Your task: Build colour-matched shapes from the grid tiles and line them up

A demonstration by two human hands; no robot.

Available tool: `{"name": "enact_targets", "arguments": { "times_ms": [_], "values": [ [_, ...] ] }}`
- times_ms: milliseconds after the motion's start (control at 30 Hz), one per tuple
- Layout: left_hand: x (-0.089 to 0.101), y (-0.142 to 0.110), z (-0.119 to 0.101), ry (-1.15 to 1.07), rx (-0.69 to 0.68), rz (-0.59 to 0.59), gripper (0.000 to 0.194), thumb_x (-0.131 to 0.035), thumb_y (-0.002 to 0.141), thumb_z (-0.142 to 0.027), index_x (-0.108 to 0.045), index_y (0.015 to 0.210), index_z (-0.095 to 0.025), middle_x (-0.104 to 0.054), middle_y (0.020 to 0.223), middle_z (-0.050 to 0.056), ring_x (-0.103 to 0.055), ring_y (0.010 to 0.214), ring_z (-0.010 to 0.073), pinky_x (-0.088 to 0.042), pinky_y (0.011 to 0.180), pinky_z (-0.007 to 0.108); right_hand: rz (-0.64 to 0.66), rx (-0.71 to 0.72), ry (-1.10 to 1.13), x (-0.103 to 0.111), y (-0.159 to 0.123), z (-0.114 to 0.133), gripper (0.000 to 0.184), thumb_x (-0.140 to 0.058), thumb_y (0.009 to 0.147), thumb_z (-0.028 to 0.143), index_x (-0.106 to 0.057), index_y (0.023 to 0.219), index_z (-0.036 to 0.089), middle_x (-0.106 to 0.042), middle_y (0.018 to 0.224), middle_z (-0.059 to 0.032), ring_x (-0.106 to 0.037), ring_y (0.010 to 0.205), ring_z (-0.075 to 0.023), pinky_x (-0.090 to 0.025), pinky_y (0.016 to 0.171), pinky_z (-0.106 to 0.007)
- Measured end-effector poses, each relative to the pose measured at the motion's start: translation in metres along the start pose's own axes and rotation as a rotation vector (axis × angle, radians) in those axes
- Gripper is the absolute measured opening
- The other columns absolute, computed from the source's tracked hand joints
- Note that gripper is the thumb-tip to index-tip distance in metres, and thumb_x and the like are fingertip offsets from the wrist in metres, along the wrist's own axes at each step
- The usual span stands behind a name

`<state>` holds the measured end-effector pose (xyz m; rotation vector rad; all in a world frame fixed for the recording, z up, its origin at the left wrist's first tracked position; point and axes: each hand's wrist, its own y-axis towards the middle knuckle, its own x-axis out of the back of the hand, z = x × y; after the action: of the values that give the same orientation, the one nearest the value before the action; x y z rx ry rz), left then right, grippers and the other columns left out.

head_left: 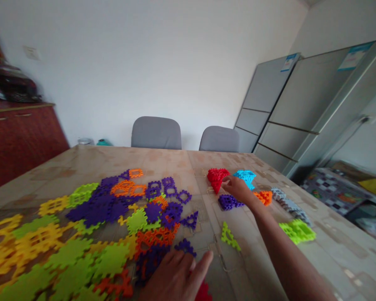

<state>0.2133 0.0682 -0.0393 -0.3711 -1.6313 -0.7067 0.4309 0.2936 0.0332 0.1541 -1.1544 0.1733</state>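
In my head view, the right hand (238, 189), fingers bent, grip unclear, meets the red stack (217, 177), its low wrist risking a nudge to the purple stack (228, 202), while the left hand (174, 276), thumb spread, hold unclear, could scatter loose pieces (185, 246).

- A pale, plain wall (188, 62) is rising behind the desk (197, 161), which is showing a beige-and-brown pattern.
- A left gray chair (156, 133) and a right gray chair (219, 139) are standing along the far edge.
- A red-brown cabinet (21, 136) is filling the left side, a switch plate (31, 53) sitting above.
- Tall gray panelled units (301, 96) are standing at right, carrying blue-and-white labels (354, 56).
- Beyond them, a cable (347, 138) is hanging from a wall socket (368, 119).
- Soft light is brightening the wall's middle.
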Motion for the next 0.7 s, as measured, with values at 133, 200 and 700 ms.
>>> {"name": "enact_targets", "arguments": {
  "times_ms": [133,200,700],
  "values": [
    [0.034,0.023,0.015,-0.236,0.236,-0.028,0.105,-0.073,0.067,-0.018,-0.011,0.151,-0.023,-0.058,0.129,0.013,-0.056,0.116,0.0302,-0.047,0.100,0.046,0.193,0.159,0.221,-0.009,-0.046,0.011,0.018,-0.053,0.090,0.031,-0.064,0.094,0.017,-0.069,0.079,-0.0028,-0.064,0.071,-0.0158,-0.049,0.066,-0.026],
    [0.042,0.034,0.025,-0.271,0.293,-0.069,0.103,-0.071,0.068,-0.016,-0.009,0.150,-0.025,-0.055,0.134,0.013,-0.054,0.120,0.0297,-0.045,0.102,0.047,0.374,0.223,0.522,-0.018,-0.071,0.020,0.029,-0.052,0.091,0.045,-0.059,0.100,0.019,-0.067,0.081,-0.0020,-0.061,0.066,-0.0137,-0.049,0.061,-0.026],
    [0.045,0.062,0.043,-0.215,0.167,-0.162,0.103,-0.080,0.066,-0.015,-0.019,0.148,-0.025,-0.050,0.140,0.012,-0.048,0.127,0.0317,-0.042,0.106,0.052,0.404,0.154,0.907,-0.019,-0.077,0.026,0.041,-0.068,0.082,0.045,-0.053,0.109,0.019,-0.063,0.080,0.0006,-0.061,0.069,-0.0130,-0.050,0.065,-0.027]
  ]
}}
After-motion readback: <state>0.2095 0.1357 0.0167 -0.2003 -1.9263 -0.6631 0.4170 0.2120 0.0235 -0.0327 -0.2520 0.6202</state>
